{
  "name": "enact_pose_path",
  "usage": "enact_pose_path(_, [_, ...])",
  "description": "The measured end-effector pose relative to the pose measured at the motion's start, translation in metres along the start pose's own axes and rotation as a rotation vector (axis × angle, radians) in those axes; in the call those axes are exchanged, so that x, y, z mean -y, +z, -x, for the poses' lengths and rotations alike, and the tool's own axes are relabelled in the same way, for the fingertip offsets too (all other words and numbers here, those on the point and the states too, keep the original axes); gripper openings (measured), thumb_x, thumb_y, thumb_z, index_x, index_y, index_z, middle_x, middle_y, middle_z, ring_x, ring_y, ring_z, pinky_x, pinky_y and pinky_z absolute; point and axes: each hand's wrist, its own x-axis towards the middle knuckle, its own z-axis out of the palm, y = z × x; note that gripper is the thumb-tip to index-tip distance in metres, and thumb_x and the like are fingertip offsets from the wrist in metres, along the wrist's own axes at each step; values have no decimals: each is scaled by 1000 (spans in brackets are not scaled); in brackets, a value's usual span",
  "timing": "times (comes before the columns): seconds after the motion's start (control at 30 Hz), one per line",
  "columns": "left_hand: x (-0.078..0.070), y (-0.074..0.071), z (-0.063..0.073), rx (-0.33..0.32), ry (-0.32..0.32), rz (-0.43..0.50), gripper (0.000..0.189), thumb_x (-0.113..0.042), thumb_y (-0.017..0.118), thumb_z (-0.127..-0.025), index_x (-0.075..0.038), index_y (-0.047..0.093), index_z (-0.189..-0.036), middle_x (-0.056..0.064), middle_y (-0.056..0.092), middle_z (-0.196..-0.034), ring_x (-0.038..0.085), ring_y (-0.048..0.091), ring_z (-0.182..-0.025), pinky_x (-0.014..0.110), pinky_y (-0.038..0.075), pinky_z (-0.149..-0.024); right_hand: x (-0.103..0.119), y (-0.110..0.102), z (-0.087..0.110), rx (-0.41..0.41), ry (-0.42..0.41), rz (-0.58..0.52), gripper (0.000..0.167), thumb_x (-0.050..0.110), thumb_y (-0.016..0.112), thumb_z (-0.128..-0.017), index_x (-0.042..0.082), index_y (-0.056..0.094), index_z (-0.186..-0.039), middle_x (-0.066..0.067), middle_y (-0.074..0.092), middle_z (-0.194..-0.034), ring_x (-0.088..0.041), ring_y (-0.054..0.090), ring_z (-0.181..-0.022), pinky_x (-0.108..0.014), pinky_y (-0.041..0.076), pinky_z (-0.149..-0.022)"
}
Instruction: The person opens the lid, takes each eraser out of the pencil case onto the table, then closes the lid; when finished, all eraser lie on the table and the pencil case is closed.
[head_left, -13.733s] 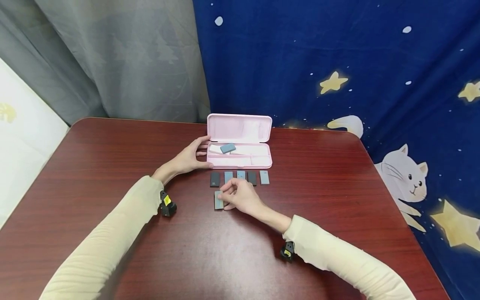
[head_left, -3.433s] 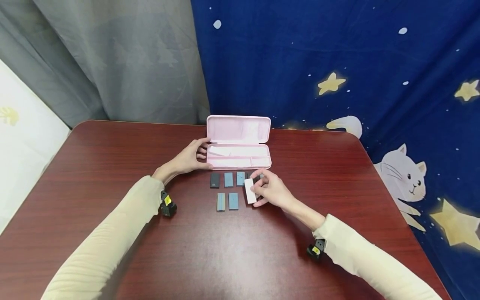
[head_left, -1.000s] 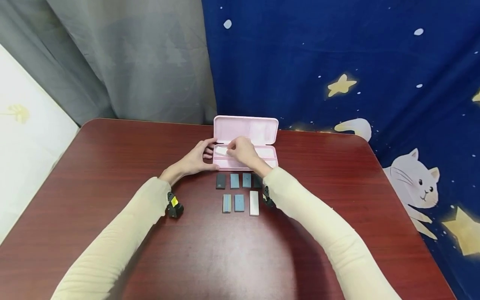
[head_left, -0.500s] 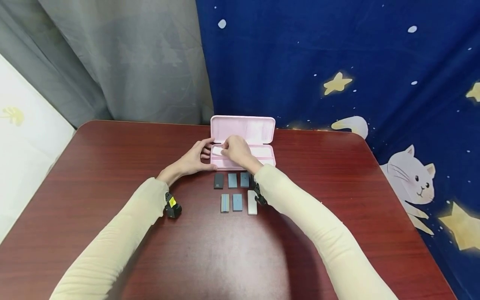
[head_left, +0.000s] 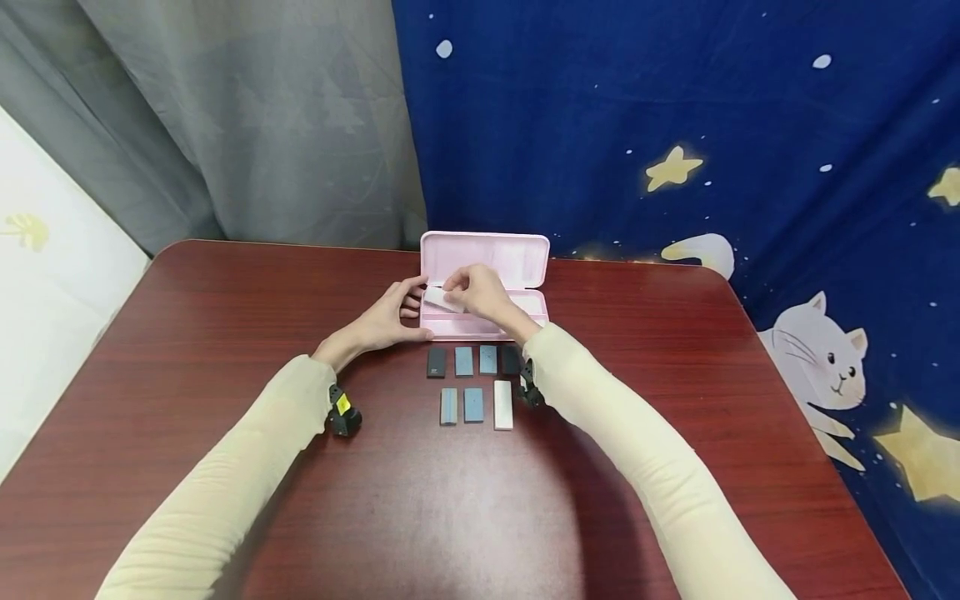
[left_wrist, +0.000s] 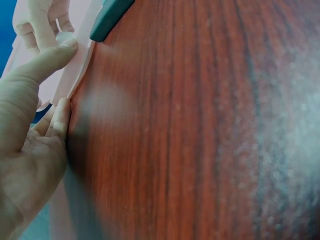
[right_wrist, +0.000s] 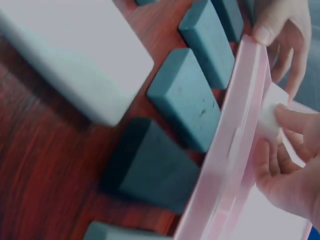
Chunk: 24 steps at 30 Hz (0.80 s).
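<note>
My left hand [head_left: 382, 321] holds the left end of an open pink pencil case [head_left: 517, 258], thumb at its front wall and fingers at its far side. Inside the case, my right hand [head_left: 483, 293] pinches a white eraser [head_left: 441, 298] between thumb and fingers. The right wrist view shows this eraser [right_wrist: 270, 117] partly hidden by the fingertips. In front of the case lie a black eraser [head_left: 436, 362], two blue erasers [head_left: 464, 361] and a dark eraser [head_left: 510, 360]. Closer to me are a striped eraser [head_left: 448, 407], a blue eraser [head_left: 473, 405] and a long white eraser [head_left: 503, 405].
A greyish eraser [right_wrist: 120, 232] at the right end of the back row is hidden by my sleeve in the head view. The brown wooden table [head_left: 375, 500] reaches back to grey and blue curtains [head_left: 562, 125].
A blue eraser from the case and the long white eraser now lie in the front row. My right hand has returned to the case; its white eraser has just tilted up slightly. The left hand stays.
</note>
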Motion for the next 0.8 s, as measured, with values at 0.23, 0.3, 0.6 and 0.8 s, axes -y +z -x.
enact_pose_path(0.23, [1, -1, 0, -2, 0, 17, 95, 0, 81, -76, 1, 22, -150, 25, 35, -131, 34, 43, -115, 44, 43, -101, -16, -9, 5, -4, 31, -271, 36, 1, 62, -91, 8, 63, -126, -10, 60, -82, -14, 54, -70, -22, 51, -57])
enact_pose_path(0.3, [1, -1, 0, 1, 7, 17, 95, -1, 81, -76, 2, 22, -150, 26, 35, -131, 35, 42, -115, 44, 42, -101, -19, -11, 7, -14, 47, -351, 37, -1, 60, -92, 8, 62, -128, -11, 59, -84, -15, 56, -71, -27, 56, -60])
enact_pose_path(0.6, [1, -2, 0, 3, -3, 9, 97, -1, 82, -74, -1, 23, -151, 24, 35, -132, 33, 43, -115, 42, 43, -101, -25, -21, 16, 74, 118, -608, 49, -6, 52, -95, 7, 48, -142, -8, 49, -88, -16, 53, -74, -30, 58, -67])
enact_pose_path(0.8, [-12, -4, 5, 11, 7, 28, 95, 1, 80, -75, 5, 22, -149, 30, 34, -132, 38, 42, -115, 46, 42, -101, -28, -28, 26, 101, 119, -650, 46, -7, 52, -95, 6, 51, -139, -12, 51, -93, -18, 55, -79, -37, 59, -69])
